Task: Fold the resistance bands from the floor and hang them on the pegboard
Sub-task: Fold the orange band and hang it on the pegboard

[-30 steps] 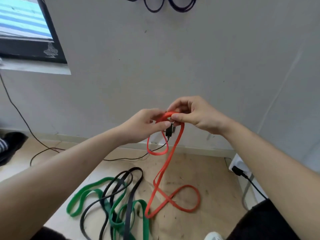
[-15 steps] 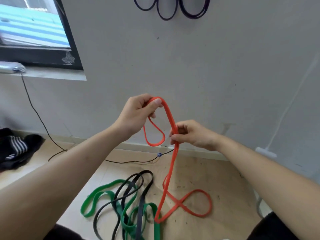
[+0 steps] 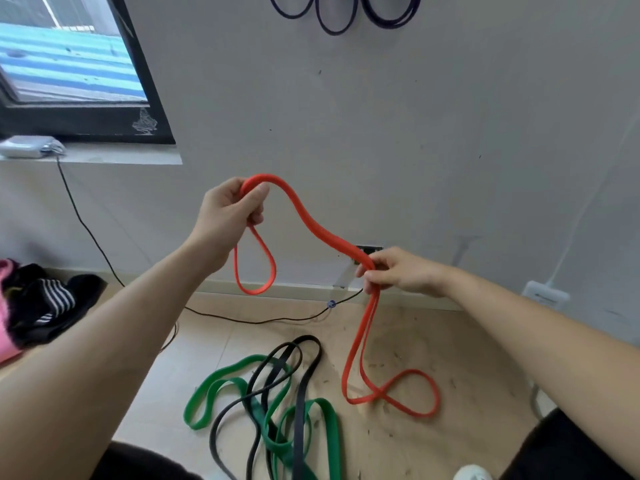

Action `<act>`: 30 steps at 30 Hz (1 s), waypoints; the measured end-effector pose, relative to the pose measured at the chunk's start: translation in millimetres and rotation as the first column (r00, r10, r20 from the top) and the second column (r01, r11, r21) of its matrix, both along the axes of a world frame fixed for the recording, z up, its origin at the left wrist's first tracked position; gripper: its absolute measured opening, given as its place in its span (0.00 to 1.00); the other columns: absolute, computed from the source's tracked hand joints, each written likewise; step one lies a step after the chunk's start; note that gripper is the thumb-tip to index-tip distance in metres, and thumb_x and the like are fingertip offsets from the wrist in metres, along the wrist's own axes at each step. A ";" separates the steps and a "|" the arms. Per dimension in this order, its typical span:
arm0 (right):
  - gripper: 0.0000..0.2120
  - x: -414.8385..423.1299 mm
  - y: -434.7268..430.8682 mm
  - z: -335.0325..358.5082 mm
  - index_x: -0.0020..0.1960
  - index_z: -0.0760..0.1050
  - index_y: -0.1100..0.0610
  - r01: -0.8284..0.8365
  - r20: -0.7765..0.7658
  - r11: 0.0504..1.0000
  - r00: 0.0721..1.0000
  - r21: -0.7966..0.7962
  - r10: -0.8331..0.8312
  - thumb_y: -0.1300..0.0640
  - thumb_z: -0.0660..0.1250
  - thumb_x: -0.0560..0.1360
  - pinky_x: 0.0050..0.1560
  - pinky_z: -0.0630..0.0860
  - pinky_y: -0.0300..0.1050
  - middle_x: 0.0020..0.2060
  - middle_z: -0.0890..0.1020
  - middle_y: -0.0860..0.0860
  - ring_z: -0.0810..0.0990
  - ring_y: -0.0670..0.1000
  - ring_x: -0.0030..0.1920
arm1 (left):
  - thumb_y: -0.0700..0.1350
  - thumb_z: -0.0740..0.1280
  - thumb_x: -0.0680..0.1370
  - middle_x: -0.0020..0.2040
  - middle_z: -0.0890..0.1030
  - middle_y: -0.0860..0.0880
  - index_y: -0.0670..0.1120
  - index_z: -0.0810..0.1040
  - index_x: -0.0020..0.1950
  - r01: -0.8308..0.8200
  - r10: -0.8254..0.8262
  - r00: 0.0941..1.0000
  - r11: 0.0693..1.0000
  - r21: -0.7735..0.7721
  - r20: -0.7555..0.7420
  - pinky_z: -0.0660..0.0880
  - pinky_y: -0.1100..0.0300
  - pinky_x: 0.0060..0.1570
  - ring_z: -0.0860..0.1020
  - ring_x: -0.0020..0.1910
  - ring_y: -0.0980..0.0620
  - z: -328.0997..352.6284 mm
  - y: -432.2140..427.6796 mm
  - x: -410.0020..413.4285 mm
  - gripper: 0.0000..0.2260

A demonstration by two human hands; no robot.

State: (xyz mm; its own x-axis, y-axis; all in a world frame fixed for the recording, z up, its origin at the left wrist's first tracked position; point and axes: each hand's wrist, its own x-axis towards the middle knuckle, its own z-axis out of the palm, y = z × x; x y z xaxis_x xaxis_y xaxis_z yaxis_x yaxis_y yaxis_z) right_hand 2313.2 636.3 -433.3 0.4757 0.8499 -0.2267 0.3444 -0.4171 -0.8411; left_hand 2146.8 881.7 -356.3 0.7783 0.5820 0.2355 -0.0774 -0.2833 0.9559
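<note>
Watching the head feed, I logged the red band (image 3: pixel 322 233) held off the floor by both hands. The left hand (image 3: pixel 228 213) gripped its doubled top bend, fingers curled round it and thumb laid across. A small loop of the band hung straight below those fingers. From the same grip the doubled strand arched over to the right and sloped down to the right hand (image 3: pixel 401 271), which pinched it between thumb and curled fingers, lower than the left. Under the right fingers two strands dropped to the floor (image 3: pixel 450 341) and ended in a crossed loop lying flat there.

Below and between the two sets of fingers, a green band (image 3: pixel 221 382) and a black band (image 3: pixel 304 386) lay tangled together on the floor, just left of the red loop, not touching it as far as I could see.

Well above both hands, dark bands (image 3: pixel 334 27) hung in loops on the grey wall (image 3: pixel 381 133). A black cable (image 3: pixel 90 230) ran down the wall left of the left hand and along the floor behind the hanging loop. A window (image 3: pixel 69 64) sat up and left of the left fingers. Dark clothes (image 3: pixel 45 303) lay heaped far left of that forearm.
</note>
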 end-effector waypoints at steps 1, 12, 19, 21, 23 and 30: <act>0.07 0.9 -2.0 9.4 0.57 0.77 0.63 0.019 0.016 0.999 1.000 0.036 -0.020 0.64 0.62 0.81 0.53 0.80 0.46 0.41 0.83 0.56 0.84 0.51 0.45 | 0.44 0.70 0.81 0.38 0.77 0.47 0.42 0.80 0.51 0.005 -0.005 0.999 1.000 0.003 -0.042 0.77 0.56 0.48 0.76 0.37 0.52 -2.8 4.9 -1.7 0.06; 0.08 11.7 -3.1 135.7 0.55 0.80 0.61 0.122 0.316 0.934 0.919 0.337 -0.234 0.59 0.65 0.81 0.41 0.76 0.40 0.33 0.74 0.49 0.74 0.44 0.33 | 0.53 0.77 0.74 0.43 0.85 0.40 0.43 0.85 0.46 0.244 -0.140 0.839 0.960 0.134 -0.526 0.74 0.53 0.50 0.80 0.44 0.45 -47.0 27.7 -4.4 0.13; 0.07 6.7 6.6 185.2 0.55 0.80 0.63 0.044 0.451 0.953 0.874 0.301 -0.183 0.61 0.66 0.80 0.37 0.76 0.38 0.35 0.76 0.50 0.74 0.41 0.32 | 0.50 0.75 0.76 0.49 0.87 0.50 0.49 0.86 0.52 0.407 -0.281 0.773 0.908 0.104 -0.569 0.76 0.53 0.65 0.84 0.54 0.52 -39.9 6.0 12.8 0.07; 0.07 3.8 10.6 186.0 0.55 0.80 0.65 0.024 0.456 0.960 0.877 0.278 -0.154 0.62 0.66 0.80 0.36 0.75 0.38 0.34 0.76 0.52 0.74 0.42 0.31 | 0.50 0.76 0.75 0.52 0.88 0.53 0.50 0.86 0.55 0.427 -0.343 0.794 0.902 0.059 -0.501 0.74 0.52 0.69 0.84 0.55 0.57 -29.5 -3.4 19.8 0.10; 0.07 0.6 14.4 183.6 0.54 0.80 0.65 -0.003 0.462 0.968 0.879 0.251 -0.117 0.63 0.67 0.79 0.36 0.75 0.39 0.35 0.77 0.53 0.75 0.44 0.32 | 0.54 0.78 0.73 0.57 0.86 0.55 0.51 0.83 0.61 0.435 -0.390 0.833 0.900 0.029 -0.394 0.73 0.52 0.70 0.82 0.60 0.58 -16.5 -16.4 27.6 0.18; 0.03 -11.7 27.7 155.0 0.51 0.77 0.61 -0.065 0.404 0.970 0.914 0.234 -0.036 0.64 0.69 0.78 0.39 0.78 0.43 0.35 0.81 0.52 0.78 0.45 0.33 | 0.48 0.72 0.80 0.55 0.86 0.49 0.48 0.82 0.63 0.449 -0.433 0.891 0.885 0.120 -0.140 0.78 0.59 0.60 0.83 0.56 0.55 10.6 -64.8 45.4 0.12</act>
State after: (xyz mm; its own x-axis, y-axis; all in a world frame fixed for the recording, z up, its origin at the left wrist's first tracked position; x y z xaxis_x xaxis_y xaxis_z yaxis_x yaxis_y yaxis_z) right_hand 2301.5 664.0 -278.3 0.4700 0.8618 0.1907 0.6790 -0.2149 -0.7020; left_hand 2192.2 816.9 -345.7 0.9716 0.1387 0.1919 -0.1268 -0.3795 0.9165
